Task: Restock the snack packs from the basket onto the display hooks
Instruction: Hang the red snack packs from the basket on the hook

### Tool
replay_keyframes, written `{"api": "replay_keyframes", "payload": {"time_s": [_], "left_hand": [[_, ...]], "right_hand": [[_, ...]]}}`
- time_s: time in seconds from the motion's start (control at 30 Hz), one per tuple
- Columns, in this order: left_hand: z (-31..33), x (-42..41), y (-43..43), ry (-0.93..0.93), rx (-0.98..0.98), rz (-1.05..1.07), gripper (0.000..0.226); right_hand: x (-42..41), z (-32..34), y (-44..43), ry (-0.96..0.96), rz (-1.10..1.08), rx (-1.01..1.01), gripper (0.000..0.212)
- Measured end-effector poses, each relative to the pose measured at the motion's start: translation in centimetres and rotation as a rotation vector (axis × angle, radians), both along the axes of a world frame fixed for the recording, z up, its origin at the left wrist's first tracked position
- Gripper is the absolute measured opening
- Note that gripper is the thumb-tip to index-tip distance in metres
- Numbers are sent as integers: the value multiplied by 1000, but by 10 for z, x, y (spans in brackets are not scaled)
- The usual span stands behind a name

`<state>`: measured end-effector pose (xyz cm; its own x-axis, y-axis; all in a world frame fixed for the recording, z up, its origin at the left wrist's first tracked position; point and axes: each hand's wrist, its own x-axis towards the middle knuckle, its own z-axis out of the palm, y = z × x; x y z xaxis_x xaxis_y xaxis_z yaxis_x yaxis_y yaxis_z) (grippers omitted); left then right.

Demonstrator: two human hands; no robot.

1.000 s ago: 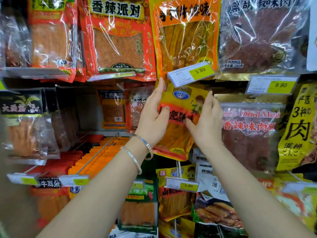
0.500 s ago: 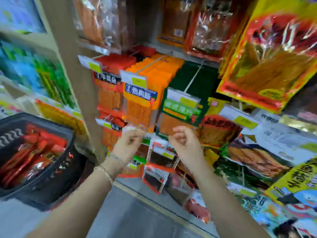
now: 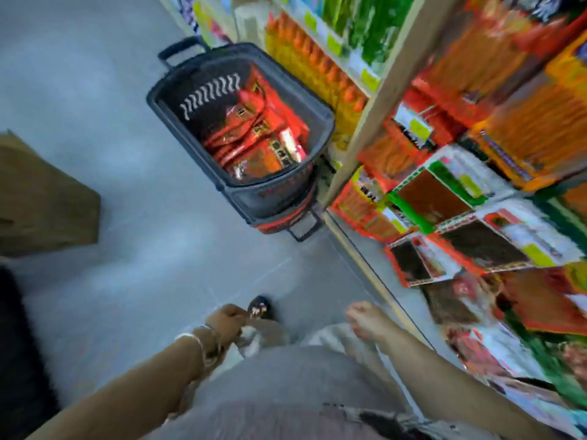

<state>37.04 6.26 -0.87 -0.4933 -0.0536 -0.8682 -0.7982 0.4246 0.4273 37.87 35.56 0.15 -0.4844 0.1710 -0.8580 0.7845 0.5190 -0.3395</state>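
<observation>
One black basket (image 3: 273, 198) stands on the floor (image 3: 120, 90) against the shelf post (image 3: 376, 100), with red snack packs (image 3: 254, 138) piled inside, too blurred to count. One brown box (image 3: 44, 201) sits to the left. My left hand (image 3: 226, 323) and right hand (image 3: 365, 320) hang low, fingers curled and empty.

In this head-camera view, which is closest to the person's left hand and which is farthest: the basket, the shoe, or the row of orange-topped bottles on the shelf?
1. Shoe, on the floor just below the left hand.
2. Basket, farther ahead on the floor, against the shelving.
3. Orange-topped bottles, on the shelf beyond the basket.
</observation>
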Motion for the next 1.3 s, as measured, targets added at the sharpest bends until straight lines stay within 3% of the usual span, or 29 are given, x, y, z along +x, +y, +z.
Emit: {"api": "replay_keyframes", "payload": {"time_s": [0.13,0.3,0.4,0.67,0.83,0.97,1.13,1.3], "left_hand": [[-7,-20,-52,-48,0,161,11],[-17,-41,-80,-129,-46,330,10],[-18,-73,-79,-134,-22,381,12],[14,-226,-79,38,34,369,19],[24,-322,-85,153,49,429,24],[24,-372,-95,139,110,339,24],[19,-425,-128,42,160,141,23],[12,-498,-179,23,116,63,18]], "right_hand": [[-25,-7,-41,36,166,36,15],[-94,4,-74,102,96,-91,6],[-146,6,-89,158,61,-186,14],[-314,21,-124,283,-91,-276,9],[-401,7,-144,183,-169,-302,8],[-444,-18,-167,47,-446,-329,14],[-469,-54,-199,-63,-808,-288,40],[-499,-73,-239,-103,-1098,-265,40]]}}
